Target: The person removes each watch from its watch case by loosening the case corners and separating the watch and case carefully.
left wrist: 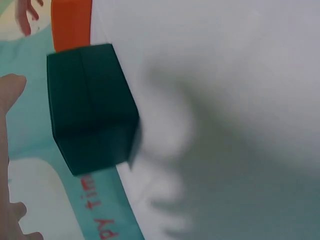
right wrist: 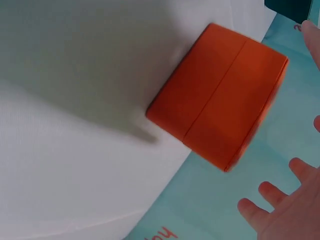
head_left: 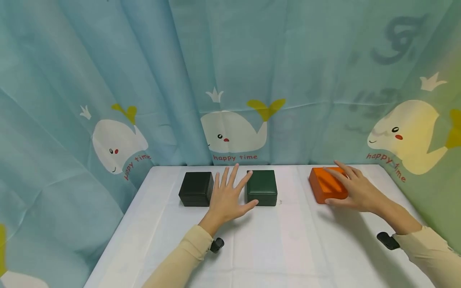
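Three small lidded boxes stand in a row near the table's far edge: a black box (head_left: 196,189) at left, a dark green box (head_left: 261,188) in the middle, an orange box (head_left: 325,186) at right. My left hand (head_left: 227,200) hovers with fingers spread between the black and green boxes, its thumb by the green one. At the orange box my right hand (head_left: 356,192) has fingers and thumb apart, reaching over its right side; the right wrist view shows a gap between fingers and box. The green box (left wrist: 92,107) and orange box (right wrist: 220,95) appear lidded and closed.
A white cloth covers the table (head_left: 266,248). Behind it and at both sides hangs a blue-green curtain (head_left: 306,80) printed with whales. Small black devices (head_left: 217,245) are strapped at both wrists.
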Demonstrator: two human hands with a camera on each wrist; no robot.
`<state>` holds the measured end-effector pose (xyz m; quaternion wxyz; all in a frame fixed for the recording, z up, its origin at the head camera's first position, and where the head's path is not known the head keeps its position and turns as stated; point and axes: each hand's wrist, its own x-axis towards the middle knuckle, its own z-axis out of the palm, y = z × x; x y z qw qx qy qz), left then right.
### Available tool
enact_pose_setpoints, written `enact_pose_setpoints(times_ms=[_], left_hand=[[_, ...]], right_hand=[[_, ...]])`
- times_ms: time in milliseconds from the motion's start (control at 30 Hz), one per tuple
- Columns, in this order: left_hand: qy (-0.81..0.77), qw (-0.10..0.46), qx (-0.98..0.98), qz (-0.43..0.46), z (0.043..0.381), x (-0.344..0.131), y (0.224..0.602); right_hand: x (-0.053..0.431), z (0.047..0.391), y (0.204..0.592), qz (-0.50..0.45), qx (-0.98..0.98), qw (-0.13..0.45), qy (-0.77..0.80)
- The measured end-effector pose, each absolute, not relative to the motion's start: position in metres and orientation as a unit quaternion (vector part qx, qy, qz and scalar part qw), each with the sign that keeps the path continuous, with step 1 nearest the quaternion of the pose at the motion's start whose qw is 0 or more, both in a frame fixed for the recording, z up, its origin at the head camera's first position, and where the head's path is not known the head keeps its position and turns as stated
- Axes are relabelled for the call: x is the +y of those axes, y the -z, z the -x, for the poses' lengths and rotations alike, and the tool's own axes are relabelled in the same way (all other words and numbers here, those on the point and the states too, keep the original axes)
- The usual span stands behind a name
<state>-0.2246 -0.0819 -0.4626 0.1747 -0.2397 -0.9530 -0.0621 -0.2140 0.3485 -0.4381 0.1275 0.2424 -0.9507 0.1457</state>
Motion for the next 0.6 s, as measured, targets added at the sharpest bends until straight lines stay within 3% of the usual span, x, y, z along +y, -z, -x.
enact_pose_setpoints(times_ms=[600], left_hand=[[0.049, 0.161, -0.942, 0.292, 0.23, -0.002, 0.446]], right_hand=[[0.376, 0.23, 0.433, -0.184, -0.959, 0.014, -0.214]])
